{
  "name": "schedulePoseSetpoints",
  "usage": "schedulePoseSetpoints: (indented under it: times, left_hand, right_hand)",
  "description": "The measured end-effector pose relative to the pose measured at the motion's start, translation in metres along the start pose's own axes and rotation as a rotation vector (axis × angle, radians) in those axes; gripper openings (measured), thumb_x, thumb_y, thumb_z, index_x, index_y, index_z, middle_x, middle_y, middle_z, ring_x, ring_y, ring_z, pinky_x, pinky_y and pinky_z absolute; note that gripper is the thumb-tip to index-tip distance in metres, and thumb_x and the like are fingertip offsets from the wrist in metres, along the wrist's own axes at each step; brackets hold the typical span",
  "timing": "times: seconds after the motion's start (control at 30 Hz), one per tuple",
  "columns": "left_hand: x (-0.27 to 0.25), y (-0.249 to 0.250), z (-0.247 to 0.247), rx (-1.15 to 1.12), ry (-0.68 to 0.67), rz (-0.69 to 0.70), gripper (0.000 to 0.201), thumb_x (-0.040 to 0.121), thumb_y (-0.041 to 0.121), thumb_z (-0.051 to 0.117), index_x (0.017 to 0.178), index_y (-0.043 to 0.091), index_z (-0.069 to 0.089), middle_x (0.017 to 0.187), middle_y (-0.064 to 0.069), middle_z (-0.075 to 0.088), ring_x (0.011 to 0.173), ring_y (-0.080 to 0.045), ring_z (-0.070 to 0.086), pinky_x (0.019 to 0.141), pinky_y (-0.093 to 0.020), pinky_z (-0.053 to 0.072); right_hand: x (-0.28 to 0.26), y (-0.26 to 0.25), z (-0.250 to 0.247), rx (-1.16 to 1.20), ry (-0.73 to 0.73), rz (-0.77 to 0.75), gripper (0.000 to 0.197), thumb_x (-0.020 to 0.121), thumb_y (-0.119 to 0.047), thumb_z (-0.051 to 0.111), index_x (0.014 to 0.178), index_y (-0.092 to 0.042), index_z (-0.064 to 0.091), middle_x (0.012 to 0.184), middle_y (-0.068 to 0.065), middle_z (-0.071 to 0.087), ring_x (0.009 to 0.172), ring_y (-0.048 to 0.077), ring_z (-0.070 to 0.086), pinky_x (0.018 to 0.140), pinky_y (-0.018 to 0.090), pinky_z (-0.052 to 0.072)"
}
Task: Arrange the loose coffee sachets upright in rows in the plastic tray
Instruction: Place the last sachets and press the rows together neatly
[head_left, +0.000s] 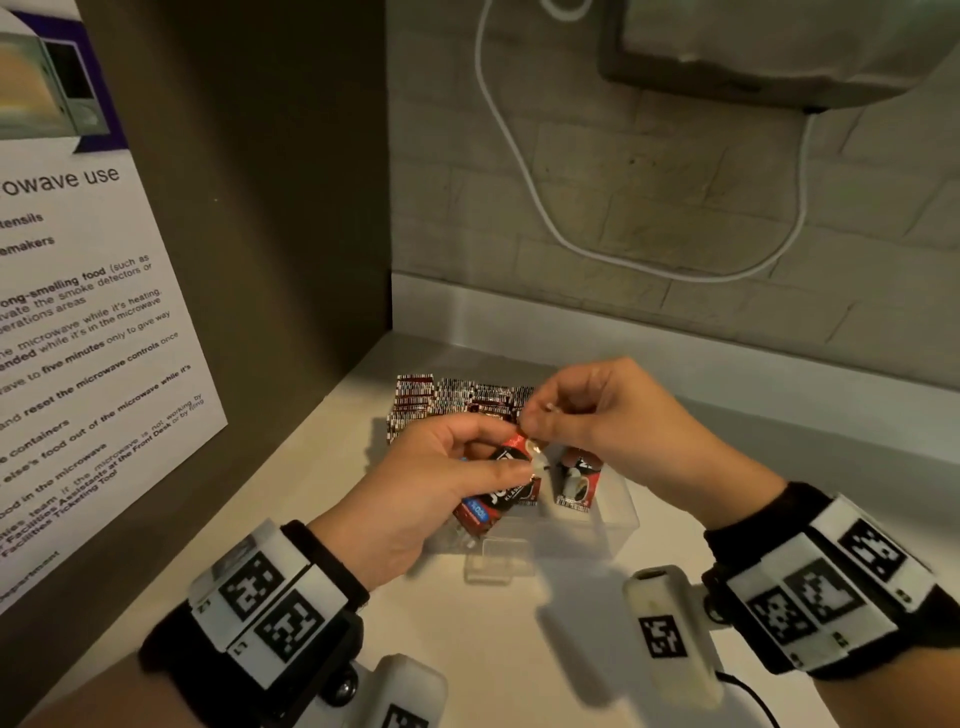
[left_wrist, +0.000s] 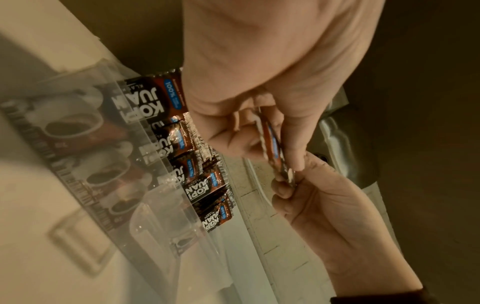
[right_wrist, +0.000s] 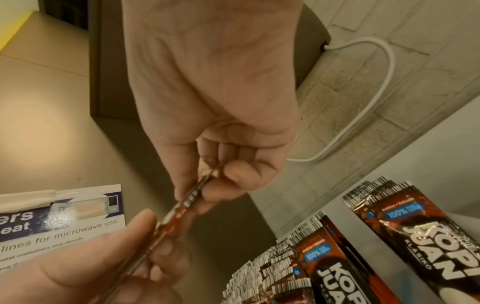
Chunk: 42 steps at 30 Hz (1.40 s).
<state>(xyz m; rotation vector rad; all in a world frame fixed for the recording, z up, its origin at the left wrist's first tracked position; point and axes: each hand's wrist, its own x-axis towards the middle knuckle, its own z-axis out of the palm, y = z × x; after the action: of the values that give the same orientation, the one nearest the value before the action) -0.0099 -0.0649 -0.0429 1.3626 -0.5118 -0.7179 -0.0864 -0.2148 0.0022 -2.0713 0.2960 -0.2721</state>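
Observation:
A red-brown "Kopi Juan" coffee sachet (head_left: 501, 486) is held above the near left part of the clear plastic tray (head_left: 602, 525). My left hand (head_left: 511, 449) grips its lower part between thumb and curled fingers. My right hand (head_left: 535, 421) pinches its top edge. In the left wrist view the sachet (left_wrist: 272, 148) shows edge-on between my left hand (left_wrist: 249, 131) and right hand (left_wrist: 285, 181). The right wrist view shows the same sachet (right_wrist: 182, 205) pinched by my right hand (right_wrist: 205, 185). Several sachets stand upright in rows (head_left: 457, 400) at the tray's far side, and one sachet (head_left: 576, 478) leans alone inside.
The tray sits on a pale counter (head_left: 493, 649) in a corner. A microwave-use poster (head_left: 78, 338) hangs on the dark left panel. A white cable (head_left: 519, 156) loops on the tiled back wall under a mounted appliance (head_left: 779, 47). A small clear plastic piece (head_left: 498, 558) lies before the tray.

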Motion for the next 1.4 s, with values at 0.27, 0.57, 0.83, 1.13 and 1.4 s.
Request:
schedulePoseSetpoints:
  times: [0.27,0.57,0.83,1.13,1.4]
  left_hand:
    - [0.001,-0.002,-0.007,-0.14,0.22,0.063,0.028,0.077,-0.002,0.072,0.101,0.013,0.068,0.079,-0.003,0.073,0.067,-0.008,0.068,0.053,-0.018,0.052]
    - [0.019,0.009,0.039,0.032,0.169,0.167,0.013,0.08,0.012,0.075,0.09,0.017,0.068,0.074,0.002,0.068,0.069,-0.011,0.064,0.069,-0.025,0.055]
    - [0.047,-0.011,0.079,-0.116,-0.084,-0.295,0.064,0.091,0.069,0.027,0.119,0.02,0.059,0.113,-0.001,0.069,0.086,0.001,0.056,0.063,-0.012,0.044]
    - [0.074,-0.015,0.1,-0.122,0.024,-0.358,0.084,0.086,0.077,0.031,0.148,0.02,0.038,0.151,-0.006,0.04,0.136,-0.022,0.04,0.115,-0.042,0.027]
    - [0.097,-0.038,0.107,-0.08,0.052,-0.39,0.119,0.059,0.097,0.032,0.154,0.028,0.014,0.16,-0.005,0.02,0.146,-0.024,0.021,0.118,-0.047,0.018]
  right_hand:
    - [-0.008,0.022,-0.016,0.083,0.122,0.0,0.016,0.082,0.002,0.069,0.07,-0.008,0.065,0.055,-0.003,0.064,0.051,0.011,0.051,0.045,0.016,0.036]
    - [-0.018,0.032,-0.018,-0.083,-0.005,0.021,0.017,0.075,0.01,0.071,0.087,-0.002,0.068,0.062,0.009,0.064,0.049,0.013,0.054,0.045,0.02,0.04]
    - [-0.003,0.073,-0.041,0.046,0.339,0.293,0.014,0.08,0.004,0.069,0.075,-0.008,0.068,0.065,0.008,0.061,0.053,0.013,0.047,0.049,0.023,0.035]
    - [0.014,0.098,-0.023,-0.332,0.218,0.353,0.023,0.072,-0.003,0.077,0.065,-0.021,0.065,0.058,-0.003,0.062,0.048,0.006,0.049,0.051,0.023,0.038]
    - [0.023,0.104,-0.016,-0.453,0.349,0.3,0.031,0.07,-0.004,0.072,0.072,-0.018,0.045,0.063,-0.003,0.056,0.056,0.011,0.054,0.045,0.023,0.033]
